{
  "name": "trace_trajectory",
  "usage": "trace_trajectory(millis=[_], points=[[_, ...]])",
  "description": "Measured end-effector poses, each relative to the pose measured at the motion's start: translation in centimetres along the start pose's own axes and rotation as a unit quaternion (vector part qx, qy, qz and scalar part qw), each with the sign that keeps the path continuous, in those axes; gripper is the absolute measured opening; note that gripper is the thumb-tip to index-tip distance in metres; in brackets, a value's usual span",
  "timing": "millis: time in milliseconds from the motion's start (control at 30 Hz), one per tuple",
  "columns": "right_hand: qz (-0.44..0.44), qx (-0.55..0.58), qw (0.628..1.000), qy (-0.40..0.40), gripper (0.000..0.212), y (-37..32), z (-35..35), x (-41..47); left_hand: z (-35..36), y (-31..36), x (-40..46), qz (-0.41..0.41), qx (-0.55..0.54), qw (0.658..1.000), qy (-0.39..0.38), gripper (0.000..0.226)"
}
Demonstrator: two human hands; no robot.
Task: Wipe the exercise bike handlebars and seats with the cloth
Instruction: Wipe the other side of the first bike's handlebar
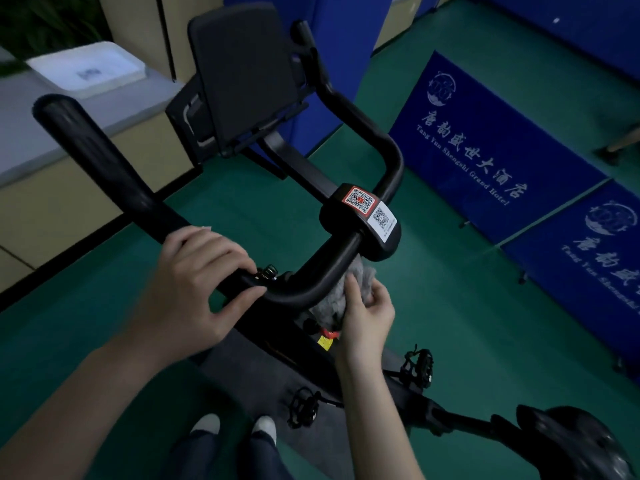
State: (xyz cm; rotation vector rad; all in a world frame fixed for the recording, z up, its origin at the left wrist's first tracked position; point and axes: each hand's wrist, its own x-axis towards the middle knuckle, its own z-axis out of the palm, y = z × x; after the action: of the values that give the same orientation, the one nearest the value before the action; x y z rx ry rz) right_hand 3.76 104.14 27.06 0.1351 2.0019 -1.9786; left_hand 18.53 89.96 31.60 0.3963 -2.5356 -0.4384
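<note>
At five o'clock of the handlebar (311, 282), right hand (367, 317) fingers bunching soft, light grey cloth (334, 299); left hand (197, 282) wrapped round bar at nine o'clock; best gripped as a wad.

Head camera only: a single wide-angle view, looking forward and steeply down from above the bike.

I have just this one view, so nothing is shared with a second camera. It sits close over the handlebars (311, 282), with the left hand (197, 285) and right hand (367, 317) near the middle of the frame and both forearms entering from the bottom edge. The lens bends the edges: the seat (571, 441) lands in the lower right corner, blurred, and the tablet holder (242, 74) sits at top centre. The green floor (467, 306) fills most of the background; lighting is dim, so I think fine detail is unreliable.
</note>
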Motion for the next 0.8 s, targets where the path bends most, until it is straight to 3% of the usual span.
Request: trace_trajectory(millis=[167, 333, 400, 533, 700, 800], points=[[-0.008, 0.066, 0.993, -0.095, 0.009, -0.4, -0.2, 0.2, -0.3, 0.3, 0.0, -0.01, -0.004, 1.0, -0.003, 0.031], [0.004, 0.059, 0.98, -0.188, 0.017, 0.7, -1.5, -2.3, 0.4, 1.7, -0.1, -0.018, 0.002, 1.0, -0.01, 0.035], [0.014, 0.072, 0.98, -0.185, 0.011, 0.6, -1.6, -2.0, 1.1, 2.4, -0.3, -0.013, 0.005, 1.0, -0.013, 0.034], [0.029, 0.109, 0.986, -0.127, 0.017, -0.3, -1.1, -0.1, 1.7, 2.9, -0.8, -0.013, 0.015, 1.0, -0.006, 0.034], [0.038, 0.067, 0.974, -0.212, 0.01, 0.6, -1.8, -2.8, 1.7, 3.0, -0.7, -0.018, 0.016, 1.0, 0.0, 0.033], [0.017, 0.045, 0.979, -0.198, 0.018, -0.3, -3.5, -2.4, 1.7, 2.9, -0.6, -0.022, 0.007, 1.0, 0.004, 0.033]])
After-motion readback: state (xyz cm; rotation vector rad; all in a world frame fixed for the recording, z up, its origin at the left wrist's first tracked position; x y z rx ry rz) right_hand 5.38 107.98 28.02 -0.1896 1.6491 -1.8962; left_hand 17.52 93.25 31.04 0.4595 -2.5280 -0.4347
